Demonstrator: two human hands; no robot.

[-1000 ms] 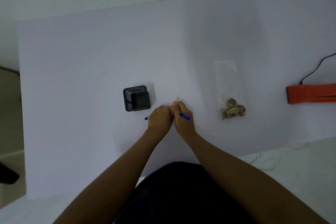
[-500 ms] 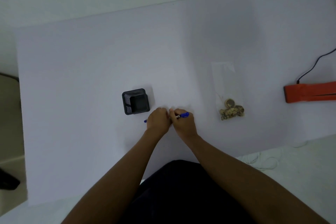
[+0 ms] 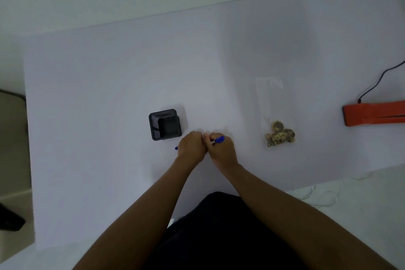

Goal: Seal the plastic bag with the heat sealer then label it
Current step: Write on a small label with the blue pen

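Note:
Both my fists meet at the table's near middle around a blue pen (image 3: pixel 219 139). My left hand (image 3: pixel 191 145) is shut on its left part, and a small blue end pokes out at the hand's left. My right hand (image 3: pixel 221 151) is shut on the right part, whose blue end sticks out up and to the right. Right of my hands, untouched, lies a clear plastic bag (image 3: pixel 271 103) with several brown round pieces in its near end. The orange heat sealer (image 3: pixel 370 114) lies at the far right edge, partly cut off.
A black mesh pen holder (image 3: pixel 165 125) stands just left of my hands. The sealer's black cord (image 3: pixel 377 82) runs off to the upper right. The white table's (image 3: pixel 109 85) near edge borders my dark clothing. Thin white string lies below the table's right side.
The pen end in my right hand has swung from pointing down-right to pointing up-right. More of the blue end shows left of my left hand. Both fists stay together.

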